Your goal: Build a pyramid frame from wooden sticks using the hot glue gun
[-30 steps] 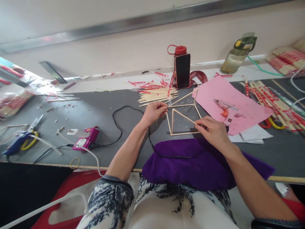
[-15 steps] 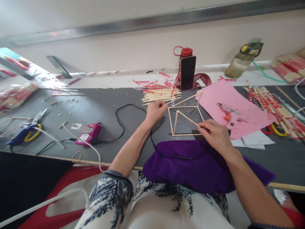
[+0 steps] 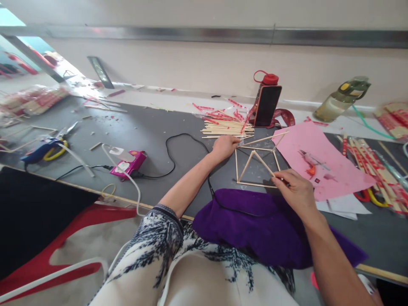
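Observation:
A frame of thin wooden sticks [image 3: 255, 184] lies on the grey table, with two sticks meeting in a raised peak near its front. My right hand [image 3: 295, 187] pinches the lower right end of one peak stick, at the frame's front right corner. My left hand [image 3: 225, 148] is at the frame's back left corner, fingers pressed together beside the stick ends; what they hold, if anything, is too small to make out. Just behind it lies a pile of loose sticks [image 3: 223, 128] with red and white wrappers. A purple cloth [image 3: 251, 229] lies in front of the frame.
Behind the frame a phone [image 3: 268, 106] leans on a red-capped bottle. Pliers [image 3: 310, 165] rest on pink paper [image 3: 334, 178] at the right. At the left are a magenta power box [image 3: 129, 163] with a black cable, a blue glue gun [image 3: 38, 151] and scissors [image 3: 56, 149].
The camera view has shifted and tilted. My left hand has moved slightly right, closer to the frame's back left corner. My right hand keeps its pinch on the stick.

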Tool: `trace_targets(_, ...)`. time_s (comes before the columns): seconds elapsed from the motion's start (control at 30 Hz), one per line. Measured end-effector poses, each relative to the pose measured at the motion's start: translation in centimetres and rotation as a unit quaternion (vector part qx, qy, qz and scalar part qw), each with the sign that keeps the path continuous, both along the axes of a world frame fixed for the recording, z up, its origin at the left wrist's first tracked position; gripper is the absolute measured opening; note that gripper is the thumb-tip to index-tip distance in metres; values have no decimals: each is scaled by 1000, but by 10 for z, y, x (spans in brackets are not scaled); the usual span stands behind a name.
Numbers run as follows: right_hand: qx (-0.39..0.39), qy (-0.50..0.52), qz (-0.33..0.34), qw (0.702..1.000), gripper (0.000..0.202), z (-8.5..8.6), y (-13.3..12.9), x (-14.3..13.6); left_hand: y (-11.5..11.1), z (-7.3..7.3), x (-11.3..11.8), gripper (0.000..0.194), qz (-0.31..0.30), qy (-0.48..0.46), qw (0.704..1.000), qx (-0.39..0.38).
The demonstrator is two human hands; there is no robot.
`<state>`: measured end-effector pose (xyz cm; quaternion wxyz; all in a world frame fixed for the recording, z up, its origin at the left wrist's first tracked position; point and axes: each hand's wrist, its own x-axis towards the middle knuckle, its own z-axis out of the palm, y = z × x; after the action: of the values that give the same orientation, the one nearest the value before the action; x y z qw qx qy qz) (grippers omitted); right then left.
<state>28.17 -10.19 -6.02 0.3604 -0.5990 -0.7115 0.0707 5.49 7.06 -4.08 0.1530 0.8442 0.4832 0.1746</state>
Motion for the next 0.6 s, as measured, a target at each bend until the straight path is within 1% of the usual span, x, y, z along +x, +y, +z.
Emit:
trace_targets(0.13,-1,1,2,1000,13,-1,0,0,-1,-1,5,26,-1,25,1000,5)
trace_targets(0.3,4,-2,3,1000,11,-1,1,0,-2,-1,11,26,18,74,997,32)
trace_targets(0.6,0,13,8,1000,11,1,1,-1,-1,-3,12,28,10,85,996,31)
